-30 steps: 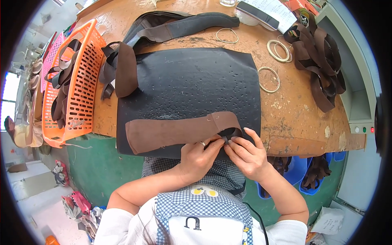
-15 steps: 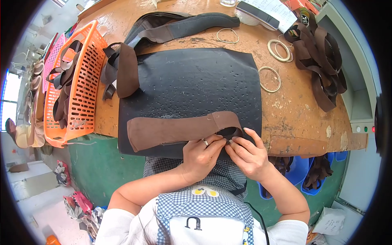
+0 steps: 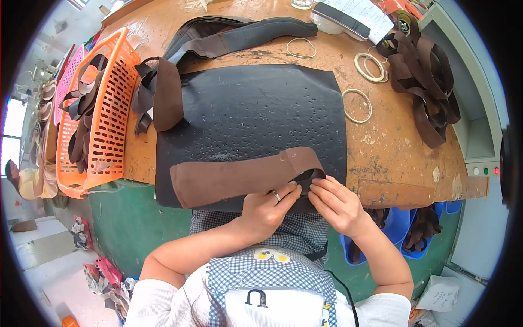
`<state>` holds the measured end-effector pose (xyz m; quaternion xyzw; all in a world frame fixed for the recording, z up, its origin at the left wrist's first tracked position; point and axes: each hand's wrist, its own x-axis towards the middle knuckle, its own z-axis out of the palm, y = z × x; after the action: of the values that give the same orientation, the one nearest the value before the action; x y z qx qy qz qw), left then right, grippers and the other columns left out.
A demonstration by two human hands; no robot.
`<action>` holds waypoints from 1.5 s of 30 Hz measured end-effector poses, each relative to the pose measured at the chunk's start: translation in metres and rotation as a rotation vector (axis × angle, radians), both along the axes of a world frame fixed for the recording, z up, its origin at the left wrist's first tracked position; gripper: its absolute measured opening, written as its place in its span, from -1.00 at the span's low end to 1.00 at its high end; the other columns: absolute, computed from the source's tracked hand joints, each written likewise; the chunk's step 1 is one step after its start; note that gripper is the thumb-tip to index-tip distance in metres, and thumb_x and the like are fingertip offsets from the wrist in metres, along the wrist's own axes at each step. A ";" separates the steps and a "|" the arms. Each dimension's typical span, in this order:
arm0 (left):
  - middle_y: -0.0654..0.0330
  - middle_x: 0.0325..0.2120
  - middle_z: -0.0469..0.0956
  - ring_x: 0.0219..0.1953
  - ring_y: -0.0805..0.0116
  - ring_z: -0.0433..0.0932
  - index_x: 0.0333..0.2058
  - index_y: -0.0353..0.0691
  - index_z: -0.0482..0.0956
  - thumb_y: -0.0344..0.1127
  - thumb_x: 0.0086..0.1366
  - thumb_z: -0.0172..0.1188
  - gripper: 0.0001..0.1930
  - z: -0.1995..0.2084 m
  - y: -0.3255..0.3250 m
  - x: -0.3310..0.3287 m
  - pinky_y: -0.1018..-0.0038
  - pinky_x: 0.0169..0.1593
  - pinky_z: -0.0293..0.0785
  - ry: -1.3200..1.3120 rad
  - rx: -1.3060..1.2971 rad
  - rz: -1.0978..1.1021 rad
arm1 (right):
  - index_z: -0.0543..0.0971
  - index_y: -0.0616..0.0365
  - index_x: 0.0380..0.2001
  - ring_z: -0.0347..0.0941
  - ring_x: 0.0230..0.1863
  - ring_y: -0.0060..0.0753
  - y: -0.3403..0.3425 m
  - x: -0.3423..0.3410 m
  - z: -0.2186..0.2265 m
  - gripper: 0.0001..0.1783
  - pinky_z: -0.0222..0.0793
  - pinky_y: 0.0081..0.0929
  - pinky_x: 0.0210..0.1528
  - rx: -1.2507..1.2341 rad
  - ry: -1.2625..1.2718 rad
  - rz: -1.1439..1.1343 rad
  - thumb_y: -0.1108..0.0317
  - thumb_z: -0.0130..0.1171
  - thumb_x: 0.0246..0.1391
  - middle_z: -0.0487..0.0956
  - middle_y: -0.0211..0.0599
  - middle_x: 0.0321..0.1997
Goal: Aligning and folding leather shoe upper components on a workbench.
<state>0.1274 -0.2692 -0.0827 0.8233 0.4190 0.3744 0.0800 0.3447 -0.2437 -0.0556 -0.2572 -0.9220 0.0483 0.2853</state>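
Right hand shifted farther from left hand; both pinch brown strip.

A long, flat brown band is laid across the black mat, near the edge closest to the person. It is set on a small slant, with its left end a bit closer to the person. The left end is laid out wide and flat. Near the right, a thin line is seen across the band. Past that line, the band is bent around in a loop, and its dark inside is shown. The bent end is held by the fingertips of the left hand and the right hand. The held part is mostly hidden, so its shape cannot be told well.
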 end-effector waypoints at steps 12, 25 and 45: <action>0.14 -0.17 0.60 -0.19 0.25 0.55 -0.16 -0.30 0.66 -0.37 0.06 0.33 -0.68 0.002 -0.003 0.000 0.41 -0.20 0.58 0.168 0.056 -0.074 | 0.63 0.40 -0.35 0.59 -0.03 -0.10 -0.001 -0.001 -0.003 -0.70 0.60 -0.18 0.05 -0.018 0.013 0.013 0.49 0.20 -0.27 0.62 -0.05 -0.22; 0.12 0.01 0.47 0.02 0.18 0.42 0.11 -0.25 0.48 -0.12 0.17 0.32 -0.43 0.003 -0.007 -0.013 0.31 -0.05 0.44 0.384 0.035 -0.186 | 0.61 0.38 -0.31 0.58 -0.05 -0.11 -0.001 -0.003 -0.003 -0.66 0.61 -0.27 -0.01 -0.038 0.025 0.003 0.52 0.21 -0.29 0.61 -0.09 -0.21; 0.06 -0.48 0.53 -0.41 0.16 0.53 -0.33 -0.35 0.61 -0.53 0.15 0.30 -0.90 0.057 0.025 -0.011 0.40 -0.32 0.49 -0.418 -0.307 0.081 | 0.54 0.27 -0.22 0.55 -0.01 -0.37 -0.001 -0.049 0.030 -0.77 0.49 -0.46 0.02 -0.289 0.782 -0.331 0.72 0.21 0.04 0.62 -0.21 -0.14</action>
<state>0.1159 -0.2441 -0.0254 0.6888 0.4781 0.4714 0.2735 0.2954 -0.2451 -0.0255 -0.4006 -0.6752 0.2238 0.5775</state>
